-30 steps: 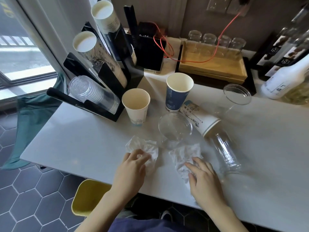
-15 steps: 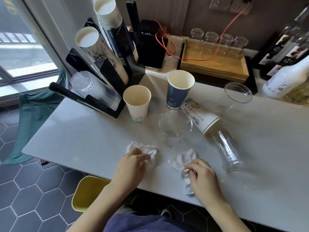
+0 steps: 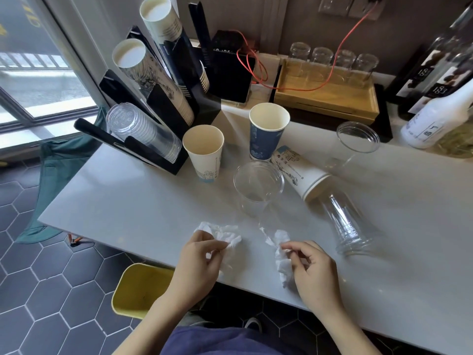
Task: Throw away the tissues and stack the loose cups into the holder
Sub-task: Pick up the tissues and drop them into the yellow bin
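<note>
Now each hand, left hand point(image 3: 202, 257) and right hand point(image 3: 311, 265), pinches a crumpled tissue point(image 3: 225, 235) in curled fingers, and a loose grip could drop one beside the yellow bin point(image 3: 138, 290) below.

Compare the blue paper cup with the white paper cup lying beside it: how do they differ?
The blue cup stands upright, mouth up; the white cup lies on its side. The blue cup stands alone; the white cup's mouth meets a lying clear cup. Both are paper and rest on the table.
</note>
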